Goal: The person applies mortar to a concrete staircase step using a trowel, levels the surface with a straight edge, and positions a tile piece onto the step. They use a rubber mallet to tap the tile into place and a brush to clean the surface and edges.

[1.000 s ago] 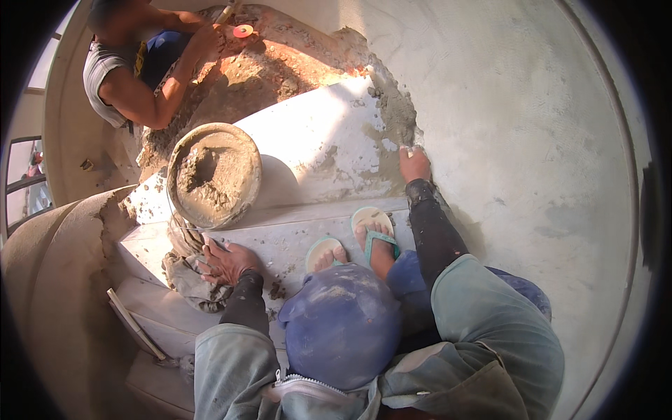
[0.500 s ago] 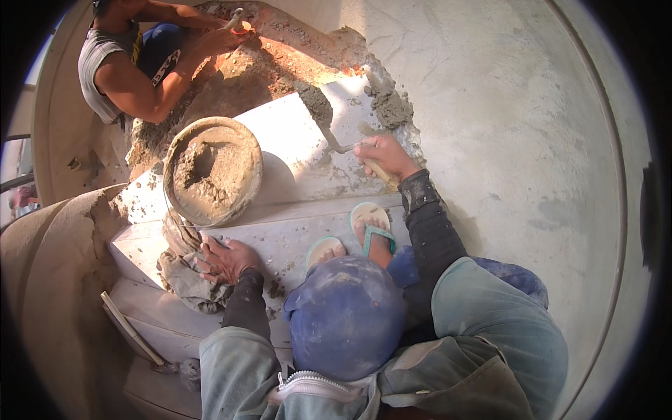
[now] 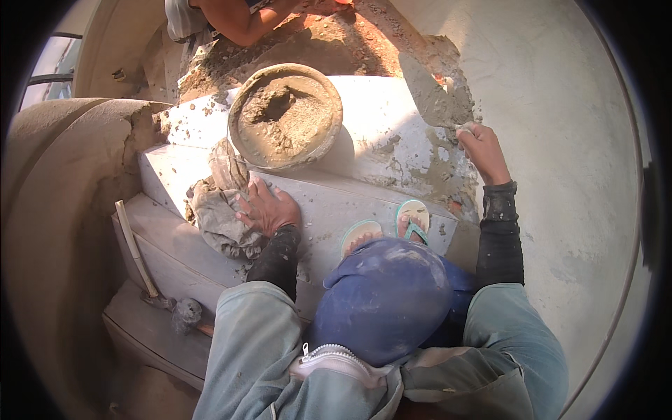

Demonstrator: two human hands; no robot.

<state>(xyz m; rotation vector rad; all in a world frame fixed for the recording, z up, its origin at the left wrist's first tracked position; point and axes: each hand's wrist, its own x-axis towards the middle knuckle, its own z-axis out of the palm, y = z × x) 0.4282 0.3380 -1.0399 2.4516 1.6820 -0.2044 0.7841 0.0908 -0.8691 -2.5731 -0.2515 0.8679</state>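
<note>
My right hand (image 3: 484, 152) is closed round a trowel, its handle mostly hidden by the fingers. The trowel's mortar-coated blade (image 3: 425, 92) lies against the rough mortar edge (image 3: 455, 66) where the top step meets the wall. My left hand (image 3: 269, 208) rests with fingers spread on the edge of a crumpled, dirty grey cloth (image 3: 222, 217) on the step. Beyond the cloth stands a round bucket (image 3: 337, 133) of wet mortar (image 3: 308, 122), with a hollow scooped in it.
Pale steps (image 3: 350, 196) descend toward the lower left, bounded by curved walls. A light-handled tool (image 3: 134, 245) and a grey lump (image 3: 186, 315) lie on a lower step. Another person's arm (image 3: 241, 21) shows at the top, beside broken reddish rubble (image 3: 371, 38).
My view has shifted. My right hand has carried the trowel rightward to the mortar edge by the wall. My left hand stays on the cloth.
</note>
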